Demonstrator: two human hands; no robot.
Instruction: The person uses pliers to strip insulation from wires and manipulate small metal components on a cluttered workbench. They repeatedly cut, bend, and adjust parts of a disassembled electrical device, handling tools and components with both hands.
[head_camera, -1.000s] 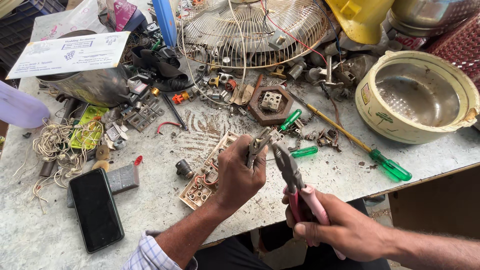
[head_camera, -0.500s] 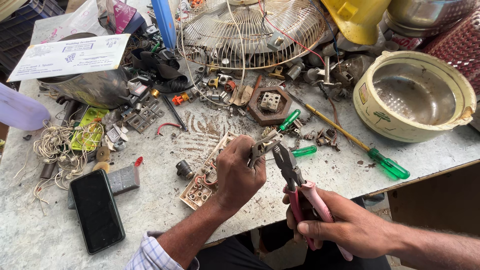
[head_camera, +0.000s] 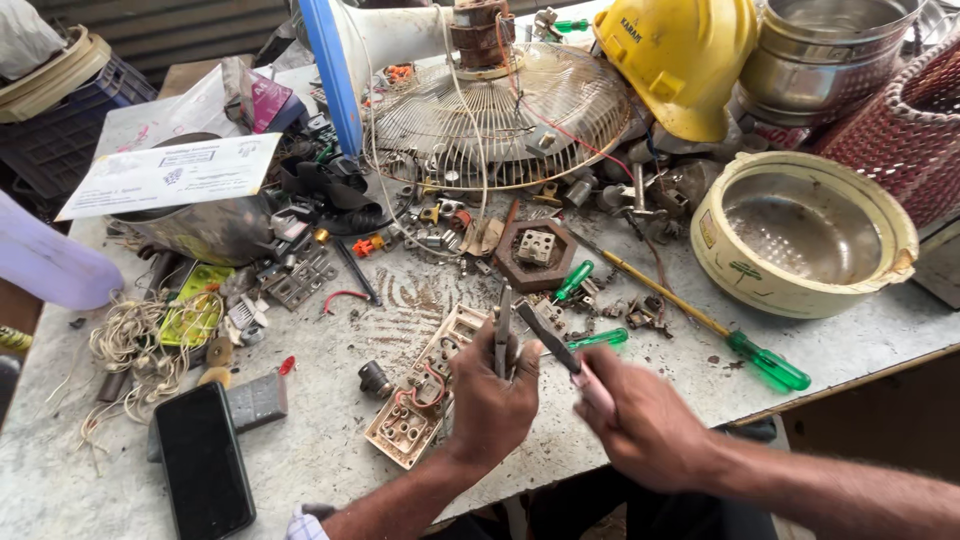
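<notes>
Cluttered tabletop (head_camera: 330, 450) held an opened switchboard plate (head_camera: 425, 395) near its front edge. Above it, the left hand (head_camera: 490, 405) pinched a small metal part (head_camera: 503, 335), and the right hand (head_camera: 650, 430) gripped pink-handled pliers (head_camera: 565, 360); rewiring looked unfinished.

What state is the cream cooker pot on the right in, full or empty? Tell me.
Empty. The cream pot stands upright on the table with no lid, and its bare metal inside shows right to the bottom.

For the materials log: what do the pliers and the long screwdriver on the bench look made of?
Pliers in the right hand: dark, dull metal jaws; pink grips, probably plastic or rubber. Long screwdriver: translucent green handle, likely plastic; yellowish shaft, material unclear.
</notes>
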